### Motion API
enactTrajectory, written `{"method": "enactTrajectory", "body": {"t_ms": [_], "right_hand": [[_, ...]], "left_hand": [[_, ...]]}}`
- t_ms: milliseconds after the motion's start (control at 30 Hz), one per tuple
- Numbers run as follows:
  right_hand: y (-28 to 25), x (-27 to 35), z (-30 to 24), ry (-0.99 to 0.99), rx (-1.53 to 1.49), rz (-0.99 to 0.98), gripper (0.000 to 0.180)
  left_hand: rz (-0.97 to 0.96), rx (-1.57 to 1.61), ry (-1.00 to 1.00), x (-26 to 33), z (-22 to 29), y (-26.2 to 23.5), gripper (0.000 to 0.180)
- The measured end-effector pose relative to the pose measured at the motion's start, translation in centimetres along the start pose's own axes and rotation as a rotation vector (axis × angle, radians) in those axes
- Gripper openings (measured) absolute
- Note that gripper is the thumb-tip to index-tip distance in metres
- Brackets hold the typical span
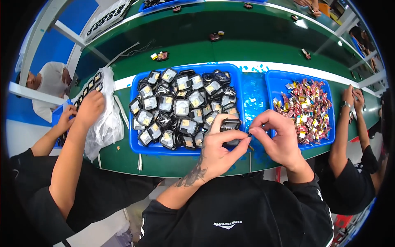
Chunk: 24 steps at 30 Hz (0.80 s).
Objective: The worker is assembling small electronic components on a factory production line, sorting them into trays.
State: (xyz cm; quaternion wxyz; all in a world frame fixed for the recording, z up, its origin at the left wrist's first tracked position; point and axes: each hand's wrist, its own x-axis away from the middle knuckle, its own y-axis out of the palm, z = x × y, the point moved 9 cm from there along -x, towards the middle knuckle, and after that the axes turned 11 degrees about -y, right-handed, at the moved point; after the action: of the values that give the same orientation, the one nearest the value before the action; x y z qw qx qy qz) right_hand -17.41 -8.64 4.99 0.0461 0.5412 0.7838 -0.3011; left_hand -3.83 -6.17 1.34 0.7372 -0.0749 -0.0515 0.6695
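Over the gap between two blue trays, my left hand (220, 150) and my right hand (277, 140) meet fingertip to fingertip. Both are closed in a pinch around a tiny dark piece (249, 134), too small to name. Against the fingers of my left hand shows a black square casing (231, 124); whether that hand holds it or it lies in the tray behind, I cannot tell. The left blue tray (134, 136) is heaped with black square casings (181, 107) with clear faces. In the right blue tray (332, 123) lie many small reddish, yellow-tagged parts (304, 109).
Behind the trays runs a green conveyor (255, 49) carrying scattered small assemblies (162, 56). At left, a co-worker's hands (92, 107) are over white plastic wrapping (108, 131). Another co-worker's hands (353, 96) are at right. Blue scraps (255, 92) lie between the trays.
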Motion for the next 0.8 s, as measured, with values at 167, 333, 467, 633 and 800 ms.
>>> {"method": "enactTrajectory", "body": {"t_ms": [167,333,467,633,800], "right_hand": [[0.7,-0.1,0.2,0.022,0.007,0.006,0.010],[1.5,-0.2,-1.8,-0.189,0.343,-0.029,0.014],[0.5,1.0,-1.9,-0.240,0.470,-0.018,0.013],[-0.4,0.2,2.7,-0.042,0.257,-0.075,0.016],[1.2,1.5,3.2,0.076,-0.495,0.021,0.011]], "left_hand": [[0.021,0.020,0.005,0.2,-0.5,-0.4,0.009],[0.041,0.178,-0.099,0.0,-2.5,-0.2,0.011],[0.073,0.358,-0.188,-0.2,-3.9,-0.4,0.011],[-0.110,0.476,-0.209,-0.5,-3.5,0.3,0.010],[-0.295,0.546,-0.359,0.0,-3.9,2.4,0.016]]}}
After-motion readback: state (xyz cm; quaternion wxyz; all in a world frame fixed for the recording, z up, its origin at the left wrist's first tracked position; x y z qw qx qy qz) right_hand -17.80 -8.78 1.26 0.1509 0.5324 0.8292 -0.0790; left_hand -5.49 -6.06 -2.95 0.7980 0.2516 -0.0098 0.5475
